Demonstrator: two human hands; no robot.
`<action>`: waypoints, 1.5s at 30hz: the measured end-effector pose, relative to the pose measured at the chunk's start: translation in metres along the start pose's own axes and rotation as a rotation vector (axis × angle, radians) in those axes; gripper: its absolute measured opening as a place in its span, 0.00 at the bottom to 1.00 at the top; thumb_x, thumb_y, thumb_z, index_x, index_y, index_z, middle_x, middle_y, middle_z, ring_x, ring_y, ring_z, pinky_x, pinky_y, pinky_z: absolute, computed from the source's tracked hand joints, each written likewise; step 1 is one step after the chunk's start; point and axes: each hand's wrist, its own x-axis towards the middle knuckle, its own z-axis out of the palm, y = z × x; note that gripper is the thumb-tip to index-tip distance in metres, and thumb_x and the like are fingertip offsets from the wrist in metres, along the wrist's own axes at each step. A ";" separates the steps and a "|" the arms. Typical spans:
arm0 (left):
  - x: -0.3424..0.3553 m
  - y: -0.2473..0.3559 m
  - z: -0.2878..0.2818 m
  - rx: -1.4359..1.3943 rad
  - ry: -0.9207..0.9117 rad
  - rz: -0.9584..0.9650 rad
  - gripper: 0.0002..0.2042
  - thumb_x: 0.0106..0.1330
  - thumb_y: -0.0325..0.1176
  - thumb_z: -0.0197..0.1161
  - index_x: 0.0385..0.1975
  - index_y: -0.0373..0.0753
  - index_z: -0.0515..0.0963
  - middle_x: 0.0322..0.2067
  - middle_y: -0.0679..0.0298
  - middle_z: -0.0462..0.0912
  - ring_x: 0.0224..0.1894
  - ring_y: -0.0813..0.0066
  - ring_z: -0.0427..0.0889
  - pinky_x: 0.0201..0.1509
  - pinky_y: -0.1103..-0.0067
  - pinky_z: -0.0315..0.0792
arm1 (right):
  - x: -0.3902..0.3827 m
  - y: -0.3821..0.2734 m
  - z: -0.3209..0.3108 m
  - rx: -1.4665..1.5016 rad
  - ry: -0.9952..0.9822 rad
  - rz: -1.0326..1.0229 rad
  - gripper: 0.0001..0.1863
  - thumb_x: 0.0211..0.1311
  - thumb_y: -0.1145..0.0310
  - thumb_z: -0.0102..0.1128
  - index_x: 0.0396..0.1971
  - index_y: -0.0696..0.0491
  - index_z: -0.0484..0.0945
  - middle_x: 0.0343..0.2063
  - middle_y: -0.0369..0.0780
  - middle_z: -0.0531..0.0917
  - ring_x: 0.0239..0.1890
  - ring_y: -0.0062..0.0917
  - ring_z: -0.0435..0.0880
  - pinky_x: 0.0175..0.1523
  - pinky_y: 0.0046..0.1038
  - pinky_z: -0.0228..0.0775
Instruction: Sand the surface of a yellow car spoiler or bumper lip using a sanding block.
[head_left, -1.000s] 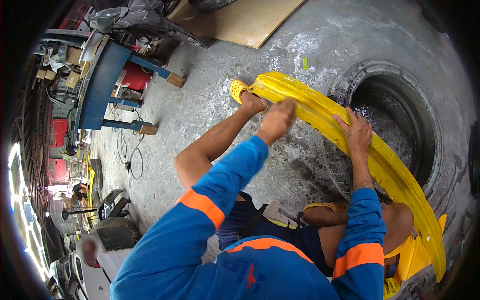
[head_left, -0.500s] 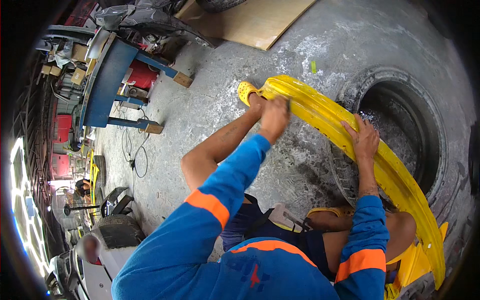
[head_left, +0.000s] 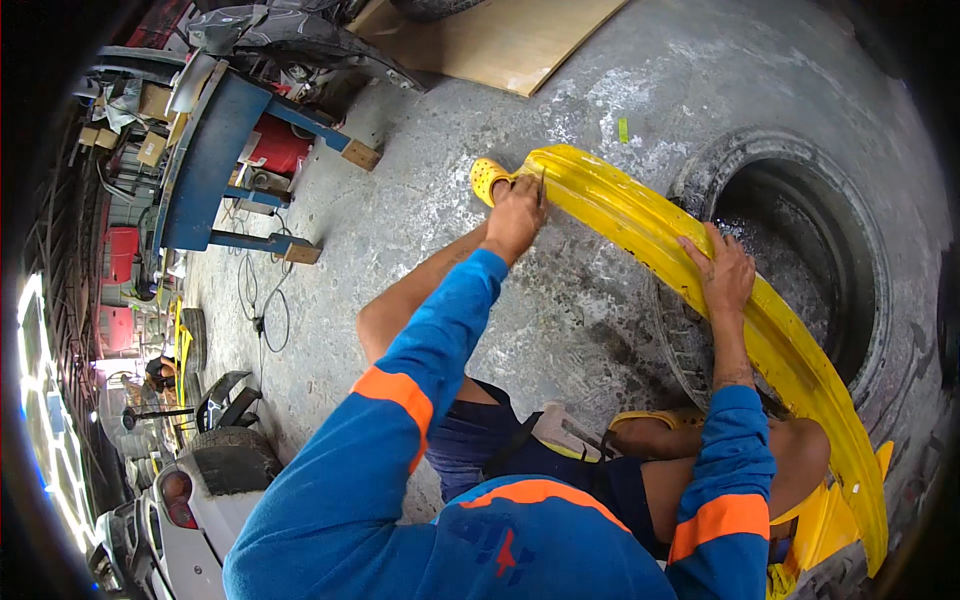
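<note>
A long, curved yellow bumper piece (head_left: 640, 220) runs from beside my foot at the upper middle down to the lower right, partly over a tire. At its far left end is my left hand (head_left: 517, 212), fingers closed on a thin dark piece (head_left: 543, 185) held against the yellow surface. What that piece is, I cannot make out. Farther right, my right hand (head_left: 728, 272) grips the bumper, its thumb over the face and its fingers at the far edge. My yellow clog (head_left: 489, 180) is next to the bumper's left end.
A big tire (head_left: 875, 270) lies on the floor under the bumper. More yellow parts (head_left: 825, 525) are at the lower right. At the left stand a blue workbench (head_left: 215, 165) and a car (head_left: 195, 520), with a cable (head_left: 260, 325) between. A wooden board (head_left: 510, 45) lies at the top.
My left hand has moved left and slightly up along the bumper, to its end. My right hand keeps its hold at the same spot on the bumper.
</note>
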 end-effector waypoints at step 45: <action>0.022 0.004 0.000 0.107 0.068 0.035 0.08 0.63 0.32 0.64 0.37 0.36 0.76 0.37 0.48 0.82 0.41 0.48 0.84 0.44 0.59 0.79 | -0.001 0.000 -0.003 0.028 0.046 -0.034 0.36 0.63 0.31 0.62 0.59 0.45 0.85 0.46 0.48 0.87 0.50 0.45 0.85 0.58 0.48 0.71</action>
